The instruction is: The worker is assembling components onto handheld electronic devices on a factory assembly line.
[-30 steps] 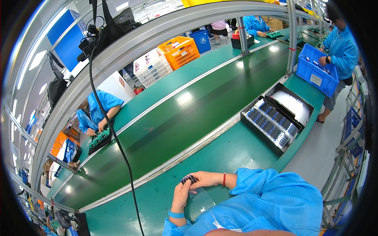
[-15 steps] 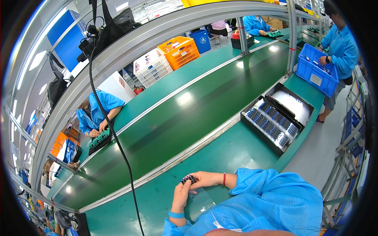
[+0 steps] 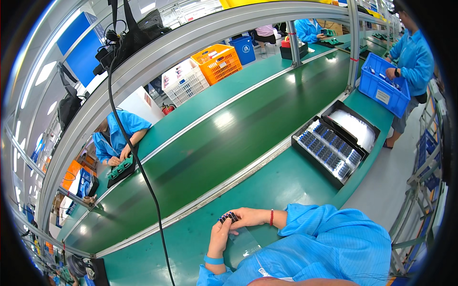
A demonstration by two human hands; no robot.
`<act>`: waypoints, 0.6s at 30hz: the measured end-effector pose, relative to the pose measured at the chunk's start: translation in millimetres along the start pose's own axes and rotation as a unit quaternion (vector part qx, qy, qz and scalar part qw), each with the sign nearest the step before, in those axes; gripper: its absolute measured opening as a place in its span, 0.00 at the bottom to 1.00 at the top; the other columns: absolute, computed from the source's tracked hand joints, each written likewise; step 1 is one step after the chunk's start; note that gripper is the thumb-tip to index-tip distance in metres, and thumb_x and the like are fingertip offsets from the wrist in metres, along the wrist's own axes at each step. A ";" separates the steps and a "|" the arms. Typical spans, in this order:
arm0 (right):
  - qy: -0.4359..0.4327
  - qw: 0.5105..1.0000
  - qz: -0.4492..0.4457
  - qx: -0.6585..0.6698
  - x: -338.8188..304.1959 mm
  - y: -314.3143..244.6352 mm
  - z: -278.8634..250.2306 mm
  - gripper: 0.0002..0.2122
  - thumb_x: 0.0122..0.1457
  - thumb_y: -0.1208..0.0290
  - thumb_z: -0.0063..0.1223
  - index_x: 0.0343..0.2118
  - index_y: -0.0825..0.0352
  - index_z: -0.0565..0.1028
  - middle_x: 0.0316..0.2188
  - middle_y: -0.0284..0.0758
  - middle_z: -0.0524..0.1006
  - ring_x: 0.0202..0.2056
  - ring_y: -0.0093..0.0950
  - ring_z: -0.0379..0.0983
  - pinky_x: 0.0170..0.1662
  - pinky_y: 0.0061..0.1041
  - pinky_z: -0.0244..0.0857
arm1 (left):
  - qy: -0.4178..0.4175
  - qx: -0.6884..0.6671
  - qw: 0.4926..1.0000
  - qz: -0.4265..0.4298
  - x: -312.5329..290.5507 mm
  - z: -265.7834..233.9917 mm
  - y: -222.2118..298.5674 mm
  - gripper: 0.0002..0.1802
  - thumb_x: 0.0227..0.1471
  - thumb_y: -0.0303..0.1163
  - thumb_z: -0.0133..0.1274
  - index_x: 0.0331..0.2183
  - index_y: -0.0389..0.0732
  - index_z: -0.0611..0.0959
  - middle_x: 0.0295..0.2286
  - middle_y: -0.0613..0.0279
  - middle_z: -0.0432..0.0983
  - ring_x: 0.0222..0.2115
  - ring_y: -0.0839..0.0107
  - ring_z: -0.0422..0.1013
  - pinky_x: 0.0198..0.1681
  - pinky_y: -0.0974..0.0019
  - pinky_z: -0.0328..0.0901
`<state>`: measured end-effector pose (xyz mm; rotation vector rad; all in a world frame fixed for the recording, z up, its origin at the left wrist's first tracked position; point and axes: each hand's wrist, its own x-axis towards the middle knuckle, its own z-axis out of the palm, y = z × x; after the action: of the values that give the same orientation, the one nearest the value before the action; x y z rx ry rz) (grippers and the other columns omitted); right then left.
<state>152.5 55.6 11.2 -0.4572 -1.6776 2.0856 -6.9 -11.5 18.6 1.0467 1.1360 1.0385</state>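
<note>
Both my hands meet over the near bench, close to my body. Between their fingers is a small strip of black pieces with blue edges. My left hand, with a blue band at its wrist, grips the strip from the near left. My right hand, wearing a red bracelet, pinches it from the right. A clear plastic sheet hangs below the fingers; whether it is joined to the strip I cannot tell. To the right, a black tray holds rows of similar black-and-blue pieces.
Clear film fills a black box beside the tray. Beyond it stands a blue crate with a person reaching in. A green conveyor belt runs past the bench. A black cable hangs at left. Across, a person handles green parts.
My hands and the strip look unmoved. At the far bench, a person in blue has shifted their hands and now holds up a small dark thing.
</note>
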 end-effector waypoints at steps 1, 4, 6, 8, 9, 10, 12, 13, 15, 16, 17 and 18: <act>0.001 1.000 0.000 -0.001 -0.1 -0.3 0.0 0.09 0.56 0.69 0.52 0.38 0.66 0.69 0.25 0.27 0.73 0.28 0.15 0.66 0.36 0.17 0.62 | 0.000 0.000 1.000 0.000 -0.1 0.4 0.5 0.18 0.57 0.39 0.44 0.39 0.33 0.76 0.32 0.60 0.75 0.26 0.74 0.71 0.28 0.73 0.67; 0.007 1.000 0.005 -0.013 -1.1 -3.8 1.0 0.09 0.56 0.69 0.51 0.38 0.66 0.69 0.26 0.27 0.73 0.28 0.15 0.67 0.36 0.17 0.62 | 0.005 -0.001 1.000 -0.003 -0.7 0.0 0.8 0.18 0.57 0.39 0.43 0.38 0.33 0.76 0.32 0.60 0.75 0.26 0.74 0.71 0.28 0.73 0.67; 0.005 1.000 0.004 -0.013 -0.8 -2.0 -0.1 0.09 0.56 0.70 0.51 0.38 0.66 0.69 0.26 0.27 0.73 0.29 0.15 0.67 0.36 0.17 0.62 | 0.002 0.002 1.000 -0.007 -0.2 -0.1 0.9 0.17 0.58 0.39 0.43 0.38 0.33 0.76 0.31 0.60 0.75 0.26 0.73 0.71 0.28 0.73 0.67; 0.002 1.000 0.003 -0.014 -0.8 -1.5 -0.5 0.09 0.56 0.70 0.51 0.38 0.66 0.69 0.26 0.26 0.73 0.29 0.15 0.67 0.36 0.17 0.62 | 0.003 -0.001 1.000 -0.007 0.3 0.2 0.0 0.17 0.58 0.39 0.43 0.38 0.33 0.76 0.31 0.60 0.75 0.26 0.73 0.71 0.28 0.73 0.67; 0.003 1.000 0.002 -0.012 -0.9 -1.6 -0.3 0.09 0.56 0.70 0.51 0.38 0.66 0.69 0.26 0.26 0.73 0.29 0.15 0.67 0.36 0.17 0.62 | 0.005 -0.004 1.000 -0.007 0.4 0.3 -0.3 0.17 0.58 0.39 0.43 0.38 0.33 0.76 0.31 0.60 0.75 0.26 0.73 0.71 0.28 0.73 0.67; 0.005 1.000 0.002 -0.009 -1.1 -1.8 -0.1 0.09 0.56 0.70 0.51 0.39 0.65 0.70 0.26 0.26 0.73 0.29 0.15 0.67 0.37 0.17 0.62 | 0.005 -0.004 1.000 -0.007 0.4 0.3 -0.2 0.17 0.58 0.39 0.43 0.38 0.33 0.76 0.31 0.60 0.75 0.26 0.73 0.71 0.28 0.73 0.67; 0.006 1.000 0.003 -0.007 -1.3 -3.3 0.8 0.09 0.55 0.70 0.51 0.39 0.65 0.70 0.26 0.26 0.73 0.29 0.15 0.67 0.36 0.17 0.62 | 0.007 -0.006 1.000 -0.009 0.0 0.1 -0.1 0.17 0.58 0.39 0.43 0.38 0.33 0.76 0.31 0.60 0.75 0.26 0.73 0.71 0.28 0.73 0.67; 0.007 1.000 0.005 -0.005 -1.2 -3.8 1.1 0.09 0.55 0.70 0.51 0.39 0.65 0.69 0.26 0.26 0.73 0.29 0.15 0.67 0.36 0.17 0.62 | 0.007 -0.006 1.000 -0.009 0.0 -0.3 -0.4 0.17 0.58 0.39 0.43 0.38 0.33 0.76 0.31 0.60 0.75 0.26 0.73 0.71 0.28 0.73 0.67; 0.007 1.000 0.004 -0.008 -1.3 -3.4 0.6 0.09 0.55 0.71 0.51 0.38 0.66 0.69 0.26 0.26 0.73 0.29 0.15 0.67 0.36 0.17 0.62 | 0.005 -0.003 1.000 -0.008 0.4 -0.6 -0.7 0.17 0.58 0.39 0.43 0.37 0.33 0.76 0.31 0.60 0.75 0.26 0.73 0.71 0.28 0.73 0.67; 0.007 1.000 0.003 -0.010 -1.2 -3.2 0.5 0.09 0.55 0.71 0.51 0.38 0.66 0.69 0.26 0.27 0.73 0.29 0.15 0.67 0.36 0.17 0.62 | 0.005 -0.002 1.000 -0.008 0.3 -0.5 -0.5 0.17 0.58 0.39 0.43 0.37 0.33 0.76 0.31 0.60 0.75 0.26 0.73 0.71 0.28 0.73 0.67; 0.007 1.000 0.003 -0.010 -1.1 -3.1 0.4 0.09 0.55 0.71 0.51 0.38 0.66 0.69 0.26 0.27 0.73 0.29 0.15 0.67 0.36 0.17 0.62 | 0.005 -0.002 1.000 -0.008 0.3 -0.3 -0.3 0.17 0.57 0.39 0.43 0.37 0.33 0.76 0.31 0.60 0.75 0.26 0.73 0.71 0.28 0.73 0.67; 0.005 1.000 0.001 -0.008 -1.0 -3.0 0.4 0.09 0.55 0.71 0.51 0.38 0.66 0.69 0.26 0.27 0.73 0.29 0.15 0.67 0.36 0.17 0.63 | 0.006 -0.001 1.000 -0.009 0.2 -0.1 0.0 0.17 0.57 0.39 0.43 0.37 0.33 0.76 0.31 0.60 0.75 0.26 0.73 0.71 0.28 0.73 0.67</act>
<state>153.5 55.3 14.2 -0.4728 -1.6900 2.0690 -6.9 -11.3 18.5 1.0283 1.1505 1.0332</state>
